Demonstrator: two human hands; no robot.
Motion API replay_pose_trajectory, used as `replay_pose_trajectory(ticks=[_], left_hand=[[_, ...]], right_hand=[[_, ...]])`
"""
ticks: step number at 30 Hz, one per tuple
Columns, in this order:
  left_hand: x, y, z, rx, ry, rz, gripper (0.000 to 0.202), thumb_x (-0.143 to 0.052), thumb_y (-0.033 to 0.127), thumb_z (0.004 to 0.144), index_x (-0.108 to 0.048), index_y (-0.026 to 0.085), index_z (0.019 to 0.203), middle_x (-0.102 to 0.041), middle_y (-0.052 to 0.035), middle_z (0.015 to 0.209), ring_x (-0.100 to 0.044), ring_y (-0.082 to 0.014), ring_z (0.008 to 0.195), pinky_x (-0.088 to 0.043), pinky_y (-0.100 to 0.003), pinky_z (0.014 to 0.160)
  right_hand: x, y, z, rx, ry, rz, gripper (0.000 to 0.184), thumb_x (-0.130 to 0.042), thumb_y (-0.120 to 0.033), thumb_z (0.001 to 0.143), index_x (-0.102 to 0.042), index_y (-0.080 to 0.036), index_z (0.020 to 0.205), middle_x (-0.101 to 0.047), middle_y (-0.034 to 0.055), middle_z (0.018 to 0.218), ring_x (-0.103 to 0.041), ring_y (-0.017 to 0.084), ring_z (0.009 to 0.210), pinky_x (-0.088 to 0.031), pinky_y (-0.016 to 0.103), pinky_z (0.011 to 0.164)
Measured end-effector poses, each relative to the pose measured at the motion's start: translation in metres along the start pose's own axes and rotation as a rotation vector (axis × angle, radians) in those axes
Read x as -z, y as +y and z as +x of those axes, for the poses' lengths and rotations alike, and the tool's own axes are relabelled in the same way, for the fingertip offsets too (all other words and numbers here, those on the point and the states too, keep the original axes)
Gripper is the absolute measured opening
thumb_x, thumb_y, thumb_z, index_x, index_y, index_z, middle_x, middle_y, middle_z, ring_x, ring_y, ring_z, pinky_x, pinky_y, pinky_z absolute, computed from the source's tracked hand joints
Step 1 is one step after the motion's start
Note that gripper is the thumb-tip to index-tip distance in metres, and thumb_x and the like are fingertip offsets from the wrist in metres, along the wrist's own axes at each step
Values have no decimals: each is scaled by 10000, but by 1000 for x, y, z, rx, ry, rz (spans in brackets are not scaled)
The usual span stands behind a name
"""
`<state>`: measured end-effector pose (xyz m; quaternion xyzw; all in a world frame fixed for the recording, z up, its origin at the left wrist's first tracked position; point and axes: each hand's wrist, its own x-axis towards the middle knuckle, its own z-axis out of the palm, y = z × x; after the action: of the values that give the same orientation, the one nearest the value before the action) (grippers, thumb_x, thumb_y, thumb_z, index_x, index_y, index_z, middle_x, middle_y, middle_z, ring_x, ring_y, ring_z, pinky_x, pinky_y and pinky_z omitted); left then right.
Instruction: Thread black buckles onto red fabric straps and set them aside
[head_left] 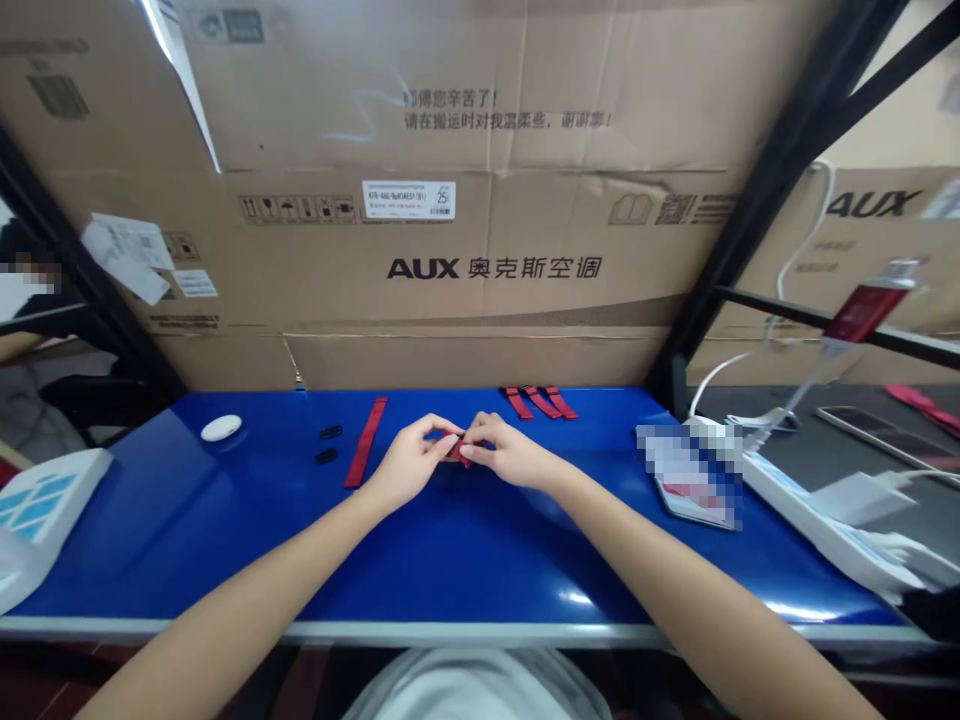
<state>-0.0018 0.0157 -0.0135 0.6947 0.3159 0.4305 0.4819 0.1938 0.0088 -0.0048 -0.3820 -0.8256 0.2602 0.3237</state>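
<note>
Over the middle of the blue table (pixel 465 560), my left hand (pixel 409 462) and my right hand (pixel 504 452) meet and pinch a small folded red strap piece (pixel 458 451) between their fingertips. Most of that piece is hidden by the fingers. A long red strap (pixel 366 441) lies flat just left of my left hand. Two small black buckles (pixel 328 444) sit left of that strap. Three short red strap pieces (pixel 540 402) lie at the table's back edge, behind my right hand.
A white oval object (pixel 221 427) rests at the back left. A white and blue box (pixel 41 505) sits at the left edge. On the right are a blurred card (pixel 690 478), a white power strip (pixel 817 510) with cables, and a red phone on a stand (pixel 866 312). Cardboard boxes (pixel 480 200) wall the back.
</note>
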Motion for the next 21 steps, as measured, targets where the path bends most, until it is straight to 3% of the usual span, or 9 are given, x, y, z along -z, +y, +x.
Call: replay_pose_trajectory(ticks=[4, 8, 12, 15, 21], left_hand=[[3, -3, 9, -5, -6, -106, 315, -697, 391, 820, -589, 164, 1010, -654, -76, 1078, -699, -201, 881, -548, -417, 886], [7, -5, 18, 43, -78, -152, 414, -806, 279, 711, -551, 180, 1021, -644, -70, 1120, -687, -184, 905, -521, -393, 901], [11, 0, 26, 47, -89, -154, 411, -814, 268, 697, -563, 171, 1007, -653, -74, 1097, -660, -187, 967, -524, -372, 887], [15, 6, 30, 71, -119, -136, 425, -809, 293, 702, -587, 163, 1040, -660, -84, 1088, -670, -199, 949, -546, -393, 860], [15, 8, 26, 13, -15, -25, 470, -839, 238, 637, -616, 164, 1045, -714, -65, 963, -716, -220, 818, -565, -384, 802]], right_hand=[[-2, 10, 11, -64, 84, 152, 236, -585, -310, 875, -660, -182, 692, -548, 41, 830, -518, 197, 903, -381, 362, 905], [3, 19, 22, -127, 57, 243, 208, -583, -332, 848, -658, -189, 716, -530, 32, 869, -514, 200, 938, -390, 347, 901], [9, 18, 30, -153, 74, 263, 176, -621, -339, 792, -660, -192, 702, -532, 26, 889, -515, 196, 912, -383, 336, 878], [9, 13, 29, -165, 115, 432, 217, -649, -391, 766, -668, -185, 702, -579, 20, 837, -539, 184, 830, -390, 326, 832], [3, 7, 19, -174, 220, 658, 255, -734, -420, 690, -661, -176, 673, -636, 16, 734, -551, 172, 762, -390, 324, 806]])
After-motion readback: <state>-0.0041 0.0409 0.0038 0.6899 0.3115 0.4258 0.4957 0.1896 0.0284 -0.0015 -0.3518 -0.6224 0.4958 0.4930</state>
